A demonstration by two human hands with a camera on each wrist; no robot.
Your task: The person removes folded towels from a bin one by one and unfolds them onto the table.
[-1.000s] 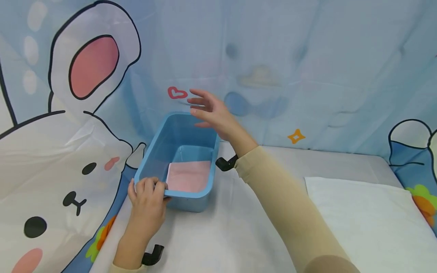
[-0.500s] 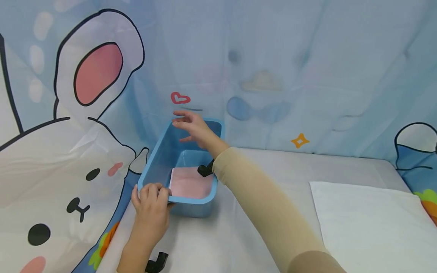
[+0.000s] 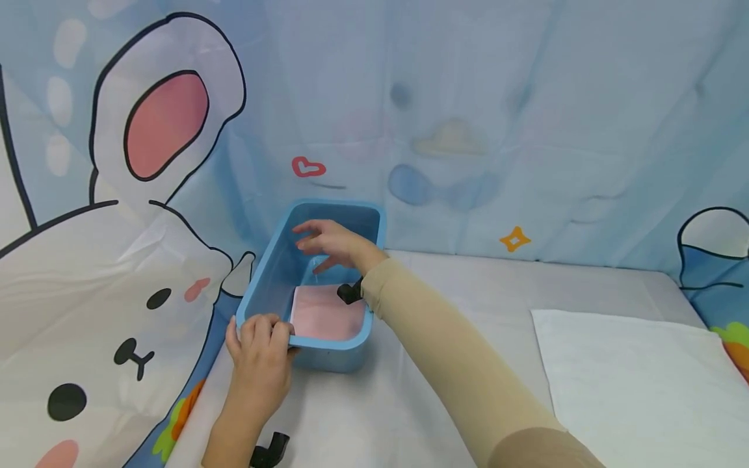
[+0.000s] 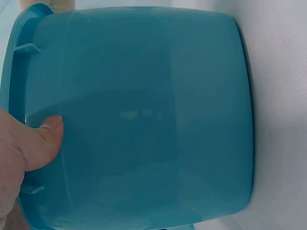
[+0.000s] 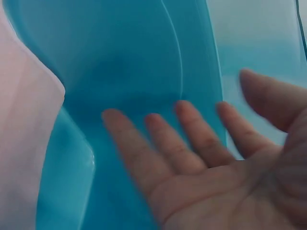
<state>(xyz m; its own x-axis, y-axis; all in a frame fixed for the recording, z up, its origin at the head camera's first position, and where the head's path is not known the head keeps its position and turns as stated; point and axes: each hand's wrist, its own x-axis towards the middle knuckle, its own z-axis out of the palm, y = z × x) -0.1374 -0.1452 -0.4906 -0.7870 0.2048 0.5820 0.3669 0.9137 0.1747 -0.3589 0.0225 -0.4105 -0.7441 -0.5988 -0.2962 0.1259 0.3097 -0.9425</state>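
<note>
A blue plastic bin (image 3: 377, 224) stands on the white surface, and a folded pink cloth (image 3: 322, 318) lies flat on its floor. My left hand (image 3: 260, 364) grips the bin's near rim at the left corner. The left wrist view has the thumb (image 4: 45, 143) pressed against the bin's outer wall (image 4: 144, 120), below the lip. Inside the bin, beyond the cloth, hovers my right hand (image 3: 336, 244), holding nothing. Its fingers (image 5: 139, 153) are spread and slightly bent in the right wrist view, with the pink cloth (image 5: 24, 134) off to the side.
A white cloth (image 3: 638, 377) lies flat at the right of the white-covered surface (image 3: 421, 390). A printed fabric backdrop (image 3: 585, 130) hangs right behind the bin, and a rabbit print (image 3: 105, 292) runs along the left side. Black camera mounts (image 3: 271, 450) sit at the wrists.
My right hand has come down from above the bin's far right edge to inside it, moving left and lower. My left hand keeps its grip on the rim.
</note>
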